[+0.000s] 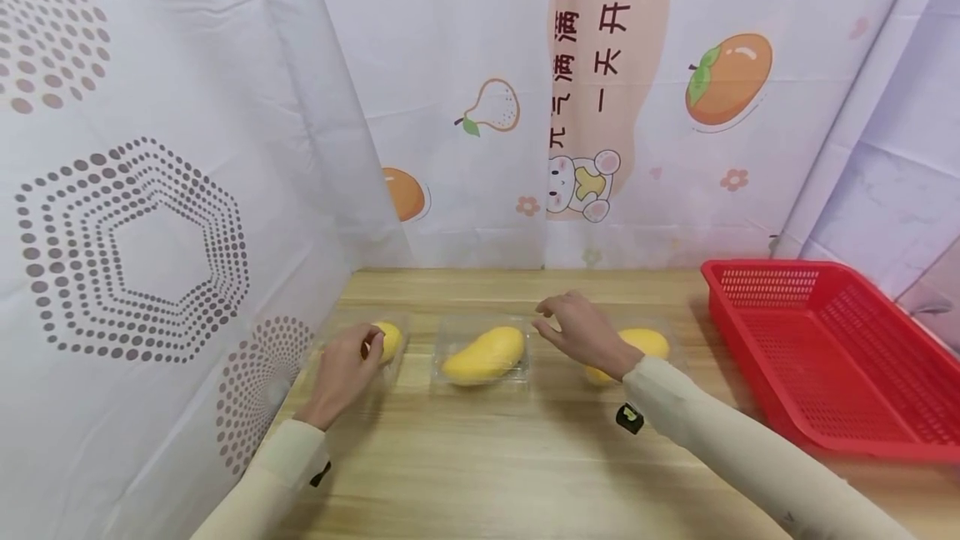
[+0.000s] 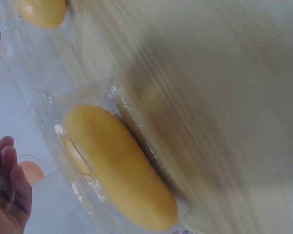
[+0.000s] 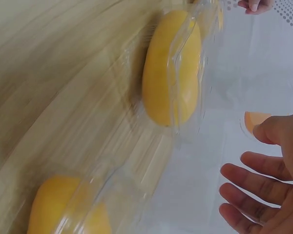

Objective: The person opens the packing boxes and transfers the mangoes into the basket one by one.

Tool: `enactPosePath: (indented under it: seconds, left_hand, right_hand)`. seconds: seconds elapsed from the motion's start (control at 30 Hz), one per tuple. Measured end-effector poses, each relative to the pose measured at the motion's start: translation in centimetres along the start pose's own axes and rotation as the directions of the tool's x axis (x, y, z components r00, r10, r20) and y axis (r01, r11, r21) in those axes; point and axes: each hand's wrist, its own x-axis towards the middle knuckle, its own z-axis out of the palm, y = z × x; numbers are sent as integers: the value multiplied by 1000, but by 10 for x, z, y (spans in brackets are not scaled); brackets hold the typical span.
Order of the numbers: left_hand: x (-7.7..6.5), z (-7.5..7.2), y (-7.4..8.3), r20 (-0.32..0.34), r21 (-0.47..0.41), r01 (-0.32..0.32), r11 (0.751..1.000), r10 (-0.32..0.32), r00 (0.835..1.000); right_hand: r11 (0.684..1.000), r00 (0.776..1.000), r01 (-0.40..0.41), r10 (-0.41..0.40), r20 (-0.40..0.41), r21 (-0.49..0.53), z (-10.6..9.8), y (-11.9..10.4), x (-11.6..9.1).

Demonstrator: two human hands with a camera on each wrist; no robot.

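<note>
Three yellow mangoes lie in separate clear plastic boxes in a row. The left mango (image 1: 390,342) is partly hidden behind my left hand (image 1: 345,377), whose fingers bend loosely with nothing in them. In the left wrist view that hand hovers beside the box, apart from the mango (image 2: 119,165). The middle mango (image 1: 483,355) sits in its clear box (image 1: 459,333) between my hands. My right hand (image 1: 581,332) is raised between the middle and right boxes, partly covering the right mango (image 1: 647,343). Its fingers are spread and hold nothing in the right wrist view.
A red plastic basket (image 1: 772,373) with perforated walls stands at the right of the wooden table (image 1: 480,457). Printed curtains (image 1: 450,40) hang behind the table and along its left side.
</note>
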Motion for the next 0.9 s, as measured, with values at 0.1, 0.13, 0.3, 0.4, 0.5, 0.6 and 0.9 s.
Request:
enactPosePath:
  seconds: [0.1,0.13,0.3,0.4,0.5,0.6,0.9]
  left_hand:
    - [-4,-2,-3,-20,18,8,1000,-8,1000]
    - [-6,-2,-4,-30,28,8,1000,-7,1000]
    - [-10,-7,-7,-69,56,23,998,-19,997]
    - [-11,-13,-9,-83,66,34,997,-28,996]
    - [-12,-18,-11,-85,52,74,996,-69,994]
    - [-14,-23,-13,-99,42,115,993,-110,989]
    - [-30,-36,-25,-177,39,170,985,-161,971]
  right_hand:
    - [1000,1000,10,-9,15,-4,4,-5,4]
    - [1000,1000,9,-9,20,-6,6,-7,5]
    - [1000,999,4,-5,46,22,11,-14,11]
    - [999,998,2,-5,58,52,14,-20,16]
    - [999,998,12,-16,67,53,18,-27,21]
    - [999,997,16,-20,74,51,20,-34,26]
    - [996,994,67,-71,81,53,33,-55,36]
